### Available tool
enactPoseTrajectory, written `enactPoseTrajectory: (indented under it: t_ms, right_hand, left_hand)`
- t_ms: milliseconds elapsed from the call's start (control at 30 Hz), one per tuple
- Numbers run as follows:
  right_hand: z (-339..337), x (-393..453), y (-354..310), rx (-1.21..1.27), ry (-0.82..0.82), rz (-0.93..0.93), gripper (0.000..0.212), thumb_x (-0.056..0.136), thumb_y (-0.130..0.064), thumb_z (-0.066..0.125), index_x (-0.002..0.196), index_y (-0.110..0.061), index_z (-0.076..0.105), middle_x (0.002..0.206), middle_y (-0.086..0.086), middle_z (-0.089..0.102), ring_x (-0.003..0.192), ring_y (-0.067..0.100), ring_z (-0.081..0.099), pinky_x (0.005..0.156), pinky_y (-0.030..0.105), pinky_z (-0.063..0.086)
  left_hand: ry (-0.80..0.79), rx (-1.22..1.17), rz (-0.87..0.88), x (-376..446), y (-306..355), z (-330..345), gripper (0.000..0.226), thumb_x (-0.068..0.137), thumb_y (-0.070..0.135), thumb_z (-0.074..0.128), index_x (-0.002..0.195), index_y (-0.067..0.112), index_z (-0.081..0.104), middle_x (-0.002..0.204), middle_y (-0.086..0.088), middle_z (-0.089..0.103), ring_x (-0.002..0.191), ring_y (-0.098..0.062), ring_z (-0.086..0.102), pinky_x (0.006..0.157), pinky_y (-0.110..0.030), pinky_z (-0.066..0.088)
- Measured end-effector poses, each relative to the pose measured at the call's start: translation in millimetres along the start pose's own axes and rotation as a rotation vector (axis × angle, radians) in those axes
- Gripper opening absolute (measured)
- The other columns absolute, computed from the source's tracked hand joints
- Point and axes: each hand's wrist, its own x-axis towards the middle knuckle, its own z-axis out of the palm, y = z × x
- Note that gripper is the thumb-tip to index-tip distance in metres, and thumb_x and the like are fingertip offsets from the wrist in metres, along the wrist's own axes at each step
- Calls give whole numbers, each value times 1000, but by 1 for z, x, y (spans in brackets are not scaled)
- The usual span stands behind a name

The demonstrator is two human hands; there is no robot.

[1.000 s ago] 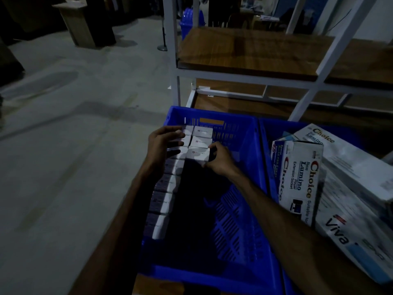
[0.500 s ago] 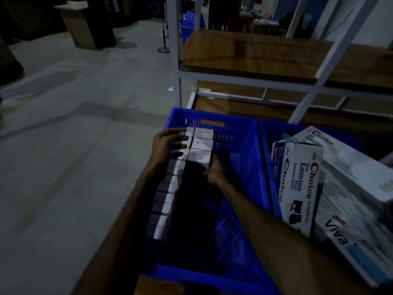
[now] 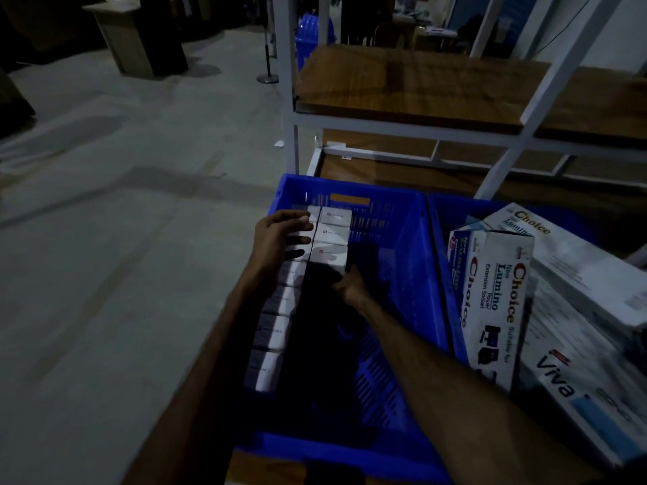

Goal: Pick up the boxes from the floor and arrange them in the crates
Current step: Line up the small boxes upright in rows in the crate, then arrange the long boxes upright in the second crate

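Packing of small white boxes was in progress inside the left blue crate [image 3: 413, 239], which sat beside a second blue crate [image 3: 441, 218] on a wooden surface below a white-framed shelf [image 3: 420, 85]. One row of small boxes [image 3: 269, 330] ran along the crate's left wall, from near its front edge to the far left corner. A second, shorter row [image 3: 331, 239] of three boxes stood just beside it at the far wall. This tight, wall-first arrangement appeared intended to keep the boxes square and leave the remaining floor of the crate free for further rows.

The left hand [image 3: 280, 236] lay over the far end of the wall row, fingers extended and roughly straight, pressing the tops of the boxes; it grasped nothing. In my judgement it served to steady that row against the wall while the neighbouring box was seated.

The right hand [image 3: 350, 285] reached in from the crate's near right, forearm angled across the interior, and met the nearest box [image 3: 329, 257] of the short row at its near lower edge. Its fingers were in shadow; whether they pinched the box or merely pushed it could not be determined.

The second crate held larger cartons [image 3: 497, 302] printed "Choice Lumino" and "Viva", lying tilted rather than aligned. No boxes were visible on the concrete floor [image 3: 122, 239].
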Motion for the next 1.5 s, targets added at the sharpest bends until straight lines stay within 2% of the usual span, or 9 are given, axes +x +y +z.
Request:
enactPoseTrajectory:
  t_ms: [167,267,400,633,867,933,1033,1167,1500]
  right_hand:
    - [-29,-8,-26,-62,-172,-139,100,70,-18,96,150,-17,35,137,-8,54,127,15,56,98,23,53]
    - [-47,-16,-47,-64,-164,-180,77,83,-23,87,142,-24,37,128,-14,58,119,7,58,98,19,46]
    - [-59,-28,-64,-78,-57,-182,93,83,-51,82,158,-25,33,150,-3,48,140,23,45,113,38,39]
    - [-82,-75,-84,23,105,-295,33,96,-36,72,125,-22,65,129,-2,65,116,12,59,91,30,49]
    - [-111,-162,-70,-32,265,-451,33,98,-36,69,127,-20,69,113,-9,71,103,8,70,91,25,59]
    - [-119,-194,-62,-90,289,-466,31,99,-37,67,127,-25,68,110,-17,69,98,-1,68,80,11,54]
    - [-127,-234,-42,-109,354,-483,24,99,-37,67,122,-31,69,106,-16,70,95,5,70,85,24,58]
    - [-128,-267,-9,-56,554,-456,14,98,-35,69,112,-33,72,96,-11,74,89,14,73,81,42,63]
    - [-141,-325,31,-137,816,-426,13,99,-27,67,111,-25,71,104,-16,73,95,-1,72,80,22,61]
  left_hand:
    - [9,8,-4,-1,1,1,9,94,15,67,99,17,75,93,-4,78,79,-20,70,69,-31,52]
    - [12,9,3,-1,2,1,10,95,14,66,101,15,74,93,-5,78,76,-18,71,67,-29,52]
    - [24,21,3,-2,3,2,11,95,11,65,98,15,75,91,-5,78,72,-17,70,67,-29,50]
    - [25,178,79,-5,-1,11,15,94,10,70,107,5,75,94,-12,77,76,-18,70,64,-27,50]
    - [-172,499,306,-31,-6,46,11,96,20,75,104,12,75,89,5,74,73,1,69,60,-15,49]
    - [-239,581,368,-37,-6,52,12,95,25,76,105,18,75,94,5,76,78,-5,72,63,-23,54]
    - [-355,692,504,-54,-6,60,19,94,35,72,107,21,73,99,6,75,86,-9,71,74,-38,61]
    - [-488,643,584,-93,-10,78,27,96,40,70,115,21,73,109,5,74,98,-12,71,87,-44,60]
    - [-598,523,621,-172,-29,124,18,100,36,68,110,23,75,105,14,73,95,-1,66,81,-25,54]
